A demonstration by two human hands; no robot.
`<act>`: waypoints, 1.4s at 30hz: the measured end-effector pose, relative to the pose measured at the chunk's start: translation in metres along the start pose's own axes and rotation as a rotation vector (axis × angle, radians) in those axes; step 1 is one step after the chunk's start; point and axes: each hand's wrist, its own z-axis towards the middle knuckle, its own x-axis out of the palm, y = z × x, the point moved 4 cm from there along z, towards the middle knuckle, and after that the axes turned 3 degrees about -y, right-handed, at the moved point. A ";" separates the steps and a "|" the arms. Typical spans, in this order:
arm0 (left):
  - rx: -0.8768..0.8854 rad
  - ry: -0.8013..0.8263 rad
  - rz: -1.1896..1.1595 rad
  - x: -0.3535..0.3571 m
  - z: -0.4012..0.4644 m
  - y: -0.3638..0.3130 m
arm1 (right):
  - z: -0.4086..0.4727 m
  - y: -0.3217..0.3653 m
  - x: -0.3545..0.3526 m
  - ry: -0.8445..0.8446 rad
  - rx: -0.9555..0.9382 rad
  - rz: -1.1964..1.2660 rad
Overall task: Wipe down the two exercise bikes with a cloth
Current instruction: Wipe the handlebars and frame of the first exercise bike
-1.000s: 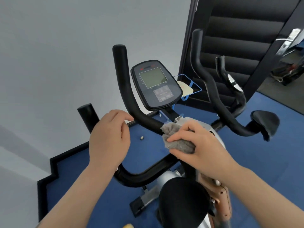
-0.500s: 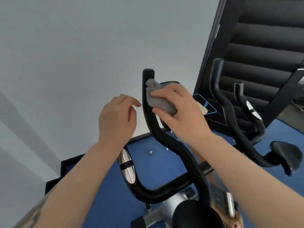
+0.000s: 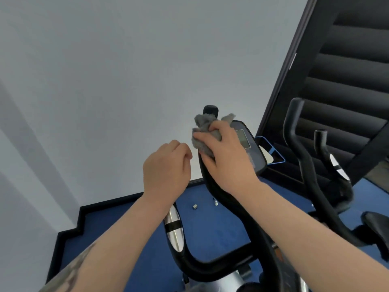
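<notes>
My right hand grips a crumpled grey cloth wrapped round the upright black handlebar of the near exercise bike, just below the bar's top end. The bike's console shows behind that hand, partly hidden. My left hand hovers left of the bar with fingers loosely curled and holds nothing. Below it sits the bike's lower handle with a silver grip sensor. A second bike's black handlebars stand at the right.
A pale wall fills the left and top. A dark slatted panel rises at the right. Blue floor with a black skirting edge lies below, with two small metal bits on it. The second bike's seat sits far right.
My right hand has slid the cloth from the bar's base near the frame up to its top end. My left hand has lifted off the lower handle. The view has tilted up.
</notes>
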 end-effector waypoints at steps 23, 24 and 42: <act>0.013 0.003 -0.027 0.001 -0.002 0.000 | -0.021 -0.038 0.019 0.042 0.520 0.776; 0.014 -0.001 -0.023 0.001 -0.002 0.000 | -0.021 -0.043 0.015 0.032 0.519 0.764; -0.022 -0.065 -0.290 -0.011 -0.020 -0.005 | -0.041 -0.020 -0.004 0.330 0.536 0.186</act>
